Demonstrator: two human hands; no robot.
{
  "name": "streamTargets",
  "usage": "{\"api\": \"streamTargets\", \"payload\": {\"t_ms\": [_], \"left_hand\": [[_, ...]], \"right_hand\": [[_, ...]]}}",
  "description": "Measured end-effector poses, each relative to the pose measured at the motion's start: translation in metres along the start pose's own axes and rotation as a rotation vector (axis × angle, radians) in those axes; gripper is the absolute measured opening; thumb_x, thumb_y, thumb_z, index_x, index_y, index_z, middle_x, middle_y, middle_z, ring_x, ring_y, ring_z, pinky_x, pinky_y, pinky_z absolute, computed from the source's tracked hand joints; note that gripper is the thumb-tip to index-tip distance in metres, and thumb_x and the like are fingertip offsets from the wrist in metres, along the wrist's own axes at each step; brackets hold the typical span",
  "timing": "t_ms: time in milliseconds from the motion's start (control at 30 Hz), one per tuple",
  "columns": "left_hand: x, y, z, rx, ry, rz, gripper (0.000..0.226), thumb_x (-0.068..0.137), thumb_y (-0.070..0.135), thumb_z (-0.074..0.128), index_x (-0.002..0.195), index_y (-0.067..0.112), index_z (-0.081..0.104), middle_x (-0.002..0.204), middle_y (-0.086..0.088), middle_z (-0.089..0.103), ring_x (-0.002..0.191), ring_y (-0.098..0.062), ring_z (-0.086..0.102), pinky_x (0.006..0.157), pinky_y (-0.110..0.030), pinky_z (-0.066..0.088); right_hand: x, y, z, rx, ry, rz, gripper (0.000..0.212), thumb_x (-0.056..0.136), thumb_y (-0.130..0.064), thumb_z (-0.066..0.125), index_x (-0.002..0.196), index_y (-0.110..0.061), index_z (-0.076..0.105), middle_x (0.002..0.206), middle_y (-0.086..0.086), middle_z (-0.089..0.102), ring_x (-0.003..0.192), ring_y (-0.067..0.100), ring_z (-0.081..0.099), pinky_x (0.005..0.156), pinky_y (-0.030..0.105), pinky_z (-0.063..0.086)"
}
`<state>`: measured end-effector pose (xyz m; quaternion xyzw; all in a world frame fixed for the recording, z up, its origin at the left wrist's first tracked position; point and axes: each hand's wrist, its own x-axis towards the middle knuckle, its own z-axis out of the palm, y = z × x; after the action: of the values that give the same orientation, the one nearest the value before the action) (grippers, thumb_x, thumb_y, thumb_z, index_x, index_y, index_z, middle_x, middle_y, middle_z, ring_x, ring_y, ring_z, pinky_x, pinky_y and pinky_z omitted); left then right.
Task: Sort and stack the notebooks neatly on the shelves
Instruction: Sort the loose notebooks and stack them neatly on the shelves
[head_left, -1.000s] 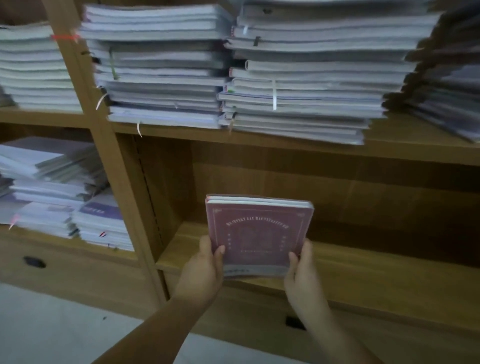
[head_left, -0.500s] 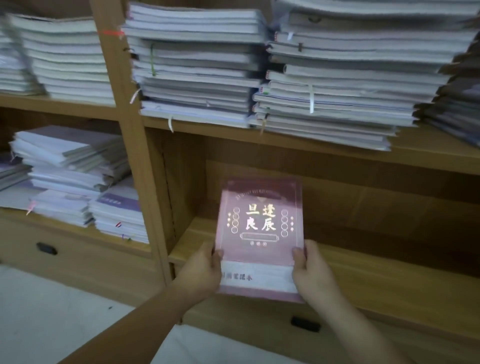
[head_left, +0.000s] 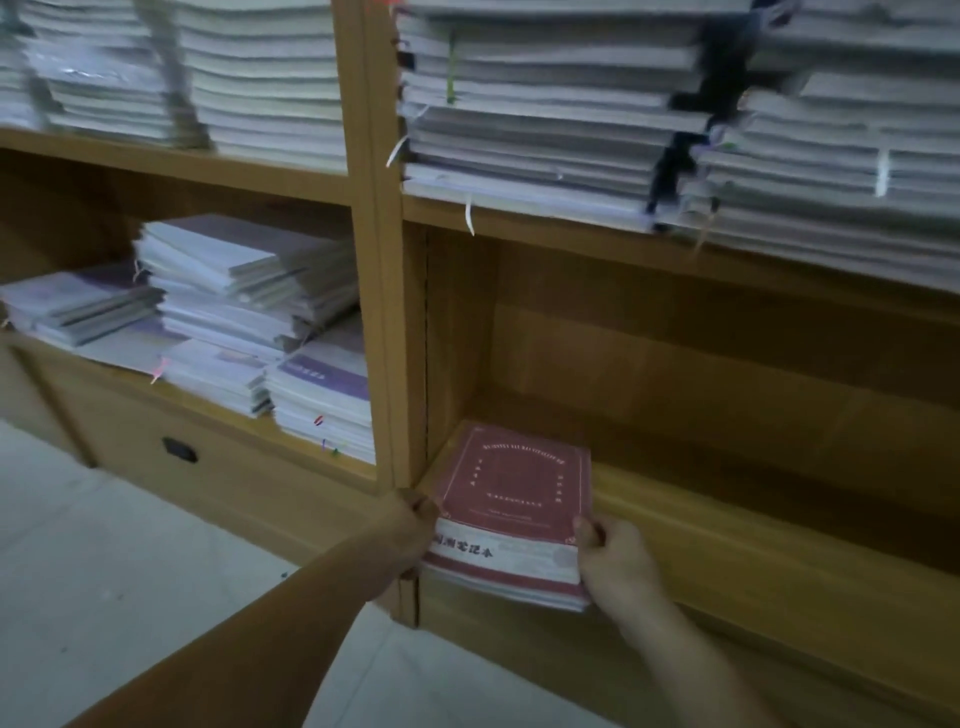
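A: Hands?
B: Left hand (head_left: 410, 525) grips the left edge of the red notebook stack (head_left: 511, 499). Right hand (head_left: 613, 561) is clamped on its near right corner, thumb on the cover. The hands are apart with the stack between them.

A: Stack position?
B: 6 o'clock in view, cover up. The far end is over the lower shelf (head_left: 753, 545) of the right bay, in its left corner, just beside the upright (head_left: 384, 260). The near end overhangs the shelf's front edge. Can't tell if it bears fully on the board.

A: Cover?
B: Red, thin ornamental border, white band with dark characters at the near end. Too blurred to read.

A: Around it?
B: At 12 o'clock of the stack, one shelf up, is a tall grey-white notebook pile (head_left: 545, 119) with ribbon markers hanging off the front. A second pile (head_left: 841, 156) sits just beside that one, at 1–2 o'clock.
At 10 o'clock, in the left bay, are leaning pale notebook piles (head_left: 249, 291). A purple-covered pile (head_left: 327, 400) sits nearest the upright.
At 11 o'clock the upper left shelf holds white piles (head_left: 260, 78), blurred.
At 9 o'clock is a drawer front with a dark handle (head_left: 179, 449). At 8 o'clock is pale floor (head_left: 104, 571).
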<state>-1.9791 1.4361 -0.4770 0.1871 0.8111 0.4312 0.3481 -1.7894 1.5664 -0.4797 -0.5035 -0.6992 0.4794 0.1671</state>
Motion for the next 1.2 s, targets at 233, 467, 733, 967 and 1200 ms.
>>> {"api": "streamTargets", "payload": {"t_ms": [233, 467, 733, 967, 1200], "left_hand": [[0.021, -0.003, -0.001, -0.244, 0.101, 0.012, 0.023, 0.104, 0.025, 0.053, 0.097, 0.015, 0.072, 0.086, -0.002, 0.076, 0.075, -0.015, 0.072, 0.063, -0.031, 0.063], [0.022, -0.032, -0.012, 0.103, -0.112, 0.214, 0.029, 0.085, 0.052, 0.073, 0.103, 0.029, 0.073, 0.099, 0.009, 0.075, 0.094, -0.009, 0.07, 0.085, -0.028, 0.059], [0.024, -0.03, -0.008, 0.265, -0.049, 0.287, 0.017, 0.085, 0.026, 0.081, 0.099, 0.034, 0.074, 0.09, 0.016, 0.075, 0.085, 0.005, 0.069, 0.076, -0.014, 0.056], [0.045, -0.032, 0.009, 0.158, 0.083, 0.159, 0.012, 0.092, 0.035, 0.073, 0.098, 0.025, 0.073, 0.086, 0.005, 0.074, 0.08, -0.007, 0.07, 0.071, -0.023, 0.057], [0.054, -0.036, 0.016, -0.085, 0.024, 0.223, 0.021, 0.093, 0.034, 0.072, 0.114, 0.037, 0.067, 0.102, 0.014, 0.073, 0.099, -0.004, 0.067, 0.091, -0.028, 0.057]], "right_hand": [[0.038, -0.005, 0.019, -0.044, 0.144, -0.018, 0.017, 0.106, -0.028, 0.047, 0.105, -0.021, 0.062, 0.082, -0.004, 0.065, 0.071, 0.012, 0.064, 0.055, 0.024, 0.045], [0.034, 0.0, 0.012, -0.12, 0.053, -0.104, 0.021, 0.097, -0.039, 0.063, 0.113, -0.027, 0.061, 0.091, -0.012, 0.065, 0.08, 0.006, 0.062, 0.06, 0.023, 0.044], [0.033, 0.017, 0.021, -0.528, -0.059, -0.124, 0.073, 0.05, -0.052, 0.093, 0.113, -0.039, 0.058, 0.106, -0.014, 0.064, 0.108, 0.017, 0.059, 0.093, 0.04, 0.056], [0.038, 0.02, 0.031, -0.478, 0.096, -0.196, 0.057, 0.074, -0.047, 0.084, 0.125, -0.027, 0.066, 0.109, -0.009, 0.066, 0.101, 0.013, 0.062, 0.087, 0.03, 0.057], [0.042, 0.021, 0.043, -0.525, 0.155, -0.282, 0.06, 0.078, -0.054, 0.077, 0.13, -0.028, 0.062, 0.117, -0.007, 0.061, 0.109, 0.015, 0.058, 0.091, 0.032, 0.057]]}}
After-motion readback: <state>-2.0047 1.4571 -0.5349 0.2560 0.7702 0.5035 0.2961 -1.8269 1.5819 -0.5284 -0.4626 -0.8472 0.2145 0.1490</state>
